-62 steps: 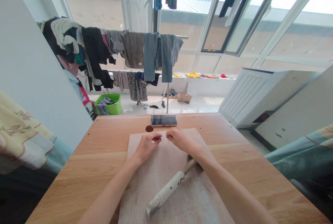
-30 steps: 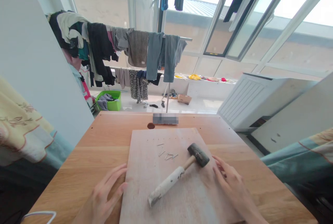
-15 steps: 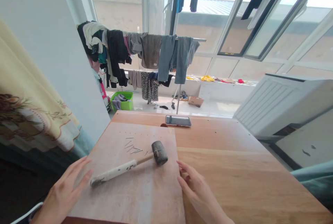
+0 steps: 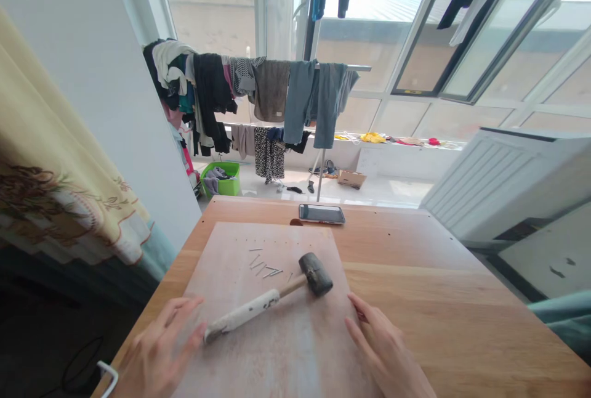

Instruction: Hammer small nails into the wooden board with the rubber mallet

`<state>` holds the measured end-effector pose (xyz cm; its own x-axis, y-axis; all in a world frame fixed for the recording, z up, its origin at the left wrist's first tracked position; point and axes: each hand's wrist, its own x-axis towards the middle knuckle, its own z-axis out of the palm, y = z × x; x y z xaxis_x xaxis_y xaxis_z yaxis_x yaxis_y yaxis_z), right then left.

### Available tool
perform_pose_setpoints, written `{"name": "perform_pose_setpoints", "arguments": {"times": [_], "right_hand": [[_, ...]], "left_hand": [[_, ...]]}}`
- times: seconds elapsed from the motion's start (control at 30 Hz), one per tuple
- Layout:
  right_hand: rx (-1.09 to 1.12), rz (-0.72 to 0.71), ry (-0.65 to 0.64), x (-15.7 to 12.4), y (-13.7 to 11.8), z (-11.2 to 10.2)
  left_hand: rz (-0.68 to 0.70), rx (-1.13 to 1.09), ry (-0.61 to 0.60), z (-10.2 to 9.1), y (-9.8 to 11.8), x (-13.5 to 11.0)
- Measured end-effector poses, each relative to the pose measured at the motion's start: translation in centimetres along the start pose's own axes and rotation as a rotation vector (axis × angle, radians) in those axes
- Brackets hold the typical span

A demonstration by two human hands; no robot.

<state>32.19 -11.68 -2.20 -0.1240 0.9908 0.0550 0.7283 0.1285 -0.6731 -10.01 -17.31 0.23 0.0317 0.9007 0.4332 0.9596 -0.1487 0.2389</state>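
A pale wooden board (image 4: 277,349) lies flat on the wooden table. My left hand (image 4: 159,342), a little blurred, grips the board's left edge, its fingertips close to the end of the mallet handle. On the opposite edge my right hand (image 4: 381,339) has hold of the board, fingers curled at its side. A rubber mallet (image 4: 316,275) with a black head and white-wrapped handle rests slantwise across the board. Several thin nails (image 4: 268,270) are scattered behind it. Along the board's far edge runs a row of small dots, too small to make out.
Beyond the board, a phone (image 4: 322,214) lies near the far edge of the table (image 4: 452,299). A drying rack with clothes (image 4: 272,90) stands behind, beside a green basket (image 4: 235,182). A curtain (image 4: 69,158) hangs at left; a white cabinet (image 4: 498,176) stands at right.
The board has slid to the right across the table, carrying the mallet and nails. Both my hands moved right with it, and bare table now shows left of the board.
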Motion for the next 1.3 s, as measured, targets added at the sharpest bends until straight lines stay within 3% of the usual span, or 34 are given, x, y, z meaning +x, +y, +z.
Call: {"name": "perform_pose_setpoints", "arguments": {"times": [0.23, 0.33, 0.4, 0.47, 0.6, 0.67, 0.77, 0.87, 0.97, 1.0, 1.13, 1.3], "right_hand": [[-0.014, 0.230, 0.156, -2.9, 5.9, -6.0], [-0.086, 0.149, 0.374, -3.9, 6.3, -6.6], [-0.036, 0.143, 0.461, -4.4, 5.2, -6.0], [0.205, 0.253, 0.396, -4.8, 3.2, -4.9], [0.926, 0.463, 0.051, -4.2, -1.5, -2.0], [1.208, 0.570, 0.034, -3.5, -2.9, -0.6], [1.455, 0.636, 0.137, -2.9, -3.3, 0.8], [1.331, 0.608, 0.154, -2.8, -2.4, 0.2], [1.003, 0.533, 0.077, -2.9, -1.2, -2.0], [0.885, 0.495, 0.087, -2.9, -0.9, -2.8], [0.443, 0.418, 0.220, -2.9, 0.6, -4.6], [0.326, 0.461, 0.140, -3.3, 2.5, -4.5]], "left_hand": [[0.268, 0.061, 0.040, 3.5, 7.5, -1.0], [0.290, 0.122, 0.084, 4.6, 10.3, 0.0], [0.374, 0.125, 0.123, 5.2, 12.1, 1.2], [0.466, 0.064, 0.138, 5.7, 13.7, 2.4], [0.457, -0.144, 0.051, 7.0, 16.3, 3.0], [0.451, -0.250, -0.028, 7.6, 17.6, 2.6], [0.514, -0.485, -0.058, 7.9, 19.9, 2.3], [0.523, -0.694, -0.134, 7.3, 21.9, 4.1], [0.335, -0.544, -0.245, 7.1, 23.0, 7.9], [0.343, -0.441, -0.259, 7.3, 23.3, 9.3], [0.506, -0.055, -0.341, 9.3, 25.2, 12.7], [0.664, 0.143, -0.407, 10.7, 28.0, 12.3]]}}
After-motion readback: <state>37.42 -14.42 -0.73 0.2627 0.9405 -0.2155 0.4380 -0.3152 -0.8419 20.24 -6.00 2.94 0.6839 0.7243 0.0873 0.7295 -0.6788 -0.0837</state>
